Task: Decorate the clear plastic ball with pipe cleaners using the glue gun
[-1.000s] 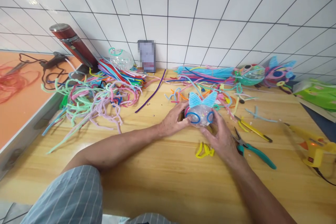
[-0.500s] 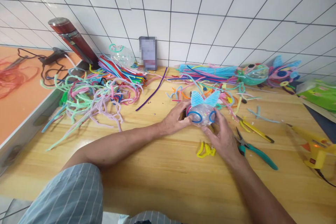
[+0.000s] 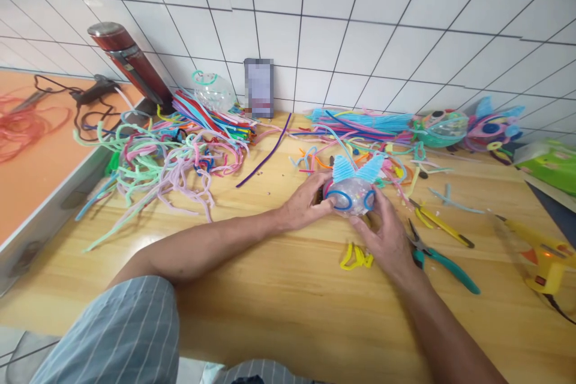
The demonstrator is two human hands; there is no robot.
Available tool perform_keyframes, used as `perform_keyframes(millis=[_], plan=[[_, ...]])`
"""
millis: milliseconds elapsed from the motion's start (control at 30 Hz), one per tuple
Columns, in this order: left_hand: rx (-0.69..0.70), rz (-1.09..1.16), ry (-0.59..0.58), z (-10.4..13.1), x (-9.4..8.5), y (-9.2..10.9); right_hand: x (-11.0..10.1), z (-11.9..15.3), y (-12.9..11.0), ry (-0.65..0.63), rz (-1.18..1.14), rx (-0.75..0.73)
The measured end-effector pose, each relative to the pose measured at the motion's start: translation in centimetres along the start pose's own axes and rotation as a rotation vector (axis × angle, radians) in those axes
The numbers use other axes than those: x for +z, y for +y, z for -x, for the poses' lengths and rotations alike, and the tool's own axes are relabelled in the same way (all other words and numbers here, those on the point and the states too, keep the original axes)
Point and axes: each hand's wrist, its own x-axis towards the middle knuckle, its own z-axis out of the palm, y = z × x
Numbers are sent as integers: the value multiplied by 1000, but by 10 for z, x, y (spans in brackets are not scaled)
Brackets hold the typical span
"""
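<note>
Between my two hands is a clear plastic ball ornament (image 3: 355,195), with blue pipe-cleaner rings on its front and two light-blue fins (image 3: 357,168) standing up from its top. My left hand (image 3: 308,201) is closed round its left side, thumb on the front by one ring. Fingers of my right hand (image 3: 382,228) grip the right side, with the thumb low at the front. Just below the ornament lie bent yellow pipe-cleaner pieces (image 3: 356,257). Green-handled pliers (image 3: 443,264) rest on the table (image 3: 270,300) beside my right wrist.
A yellow utility knife (image 3: 443,225) and a lit glue gun (image 3: 546,255) lie to the right. Tangled pipe cleaners (image 3: 157,165) spread at left, near a red thermos (image 3: 132,66). A phone (image 3: 260,87) leans on the tiled wall. Finished-looking ornaments (image 3: 441,128) stand at back right.
The whole scene has shifted slightly to the right in view as the camera turned. Both hands keep the same hold on the ornament.
</note>
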Motion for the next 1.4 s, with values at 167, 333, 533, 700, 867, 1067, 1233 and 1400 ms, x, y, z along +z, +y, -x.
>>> perform_keyframes(millis=[167, 333, 533, 700, 867, 1067, 1233, 1400], plan=[[-3, 21, 1, 0, 1, 1, -1, 0, 1, -28, 6, 6], [10, 38, -6, 1, 0, -1, -2, 1, 4, -35, -5, 15], [30, 66, 2, 1, -2, -16, -2, 2, 6, -42, -21, 28], [42, 66, 13, -1, -2, -19, -2, 3, 6, -42, -19, 43], [37, 85, -2, -2, -2, -15, -1, 3, 7, -33, -14, 39], [9, 104, -25, -2, -2, -12, -1, 3, 7, -32, 5, 26], [-35, 130, -24, -1, -3, -8, -2, 2, 6, -23, 8, 8], [-150, 277, 5, 1, 2, -3, -2, 1, 6, -23, 14, 7]])
